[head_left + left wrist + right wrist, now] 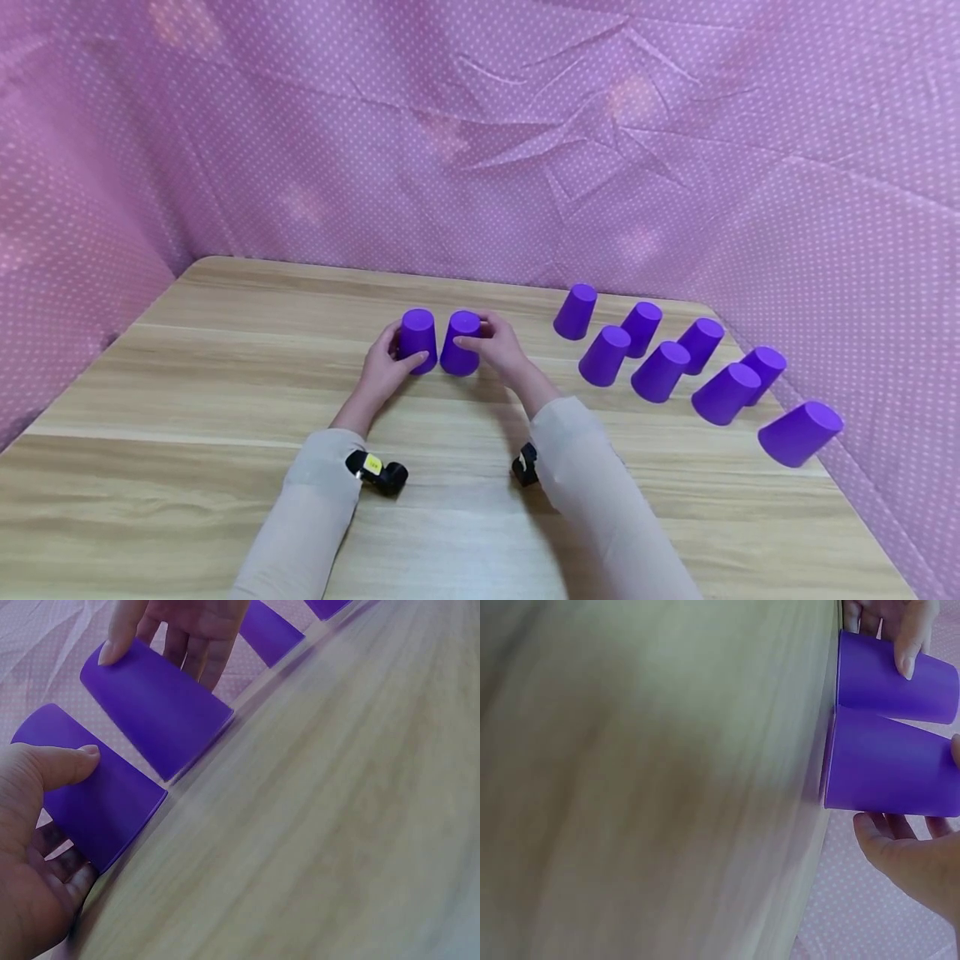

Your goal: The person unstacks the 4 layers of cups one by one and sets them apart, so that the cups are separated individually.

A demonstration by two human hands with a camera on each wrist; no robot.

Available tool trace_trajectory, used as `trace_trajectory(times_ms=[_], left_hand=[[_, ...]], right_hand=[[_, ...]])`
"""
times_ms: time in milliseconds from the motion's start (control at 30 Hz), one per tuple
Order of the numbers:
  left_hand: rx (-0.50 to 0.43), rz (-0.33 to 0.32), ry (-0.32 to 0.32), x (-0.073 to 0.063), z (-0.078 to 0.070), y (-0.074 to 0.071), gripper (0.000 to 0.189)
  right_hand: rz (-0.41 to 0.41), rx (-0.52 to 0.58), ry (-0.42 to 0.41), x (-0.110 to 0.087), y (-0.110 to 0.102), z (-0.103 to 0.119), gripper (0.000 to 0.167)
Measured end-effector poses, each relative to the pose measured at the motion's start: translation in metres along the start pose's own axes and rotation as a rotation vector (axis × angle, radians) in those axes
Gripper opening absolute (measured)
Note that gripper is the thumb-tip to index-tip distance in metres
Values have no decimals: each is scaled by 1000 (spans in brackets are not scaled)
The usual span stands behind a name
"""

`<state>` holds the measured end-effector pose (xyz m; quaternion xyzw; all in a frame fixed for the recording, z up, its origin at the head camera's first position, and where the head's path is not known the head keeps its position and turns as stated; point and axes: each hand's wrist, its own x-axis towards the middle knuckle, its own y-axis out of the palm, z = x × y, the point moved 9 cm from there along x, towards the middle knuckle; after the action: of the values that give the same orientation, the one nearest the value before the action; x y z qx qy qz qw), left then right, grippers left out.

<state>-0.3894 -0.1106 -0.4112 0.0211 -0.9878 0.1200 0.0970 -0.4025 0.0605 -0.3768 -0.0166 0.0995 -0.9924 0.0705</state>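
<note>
Two purple cups stand upside down, side by side, on the table in the middle of the head view. My left hand (pixel 382 367) grips the left cup (pixel 417 337), thumb across its near side and fingers around the outer side. The right cup (pixel 459 356) is held by my right hand (pixel 504 348), with the thumb on its near wall near the top and the other fingers behind. In the left wrist view, a narrow gap shows between the left cup (pixel 105 806) and the right cup (pixel 157 712). Both rims sit at the table surface.
Several more upside-down purple cups (pixel 660 372) stand in two slanting rows on the right side of the wooden table (pixel 225 375). Pink dotted cloth (pixel 375 167) hangs behind and along both sides. Each sleeve carries a black wrist camera (pixel 386 477).
</note>
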Motion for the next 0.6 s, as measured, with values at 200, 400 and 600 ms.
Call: trace_trajectory(times_ms=[200, 400, 600], left_hand=[[12, 8, -7, -1, 0, 0, 66], [15, 4, -11, 0, 2, -1, 66], [2, 5, 2, 2, 2, 0, 66]], right_hand=[[-32, 17, 26, -9, -17, 1, 46], [-36, 6, 21, -17, -33, 5, 50], [-29, 18, 11, -25, -50, 8, 50]])
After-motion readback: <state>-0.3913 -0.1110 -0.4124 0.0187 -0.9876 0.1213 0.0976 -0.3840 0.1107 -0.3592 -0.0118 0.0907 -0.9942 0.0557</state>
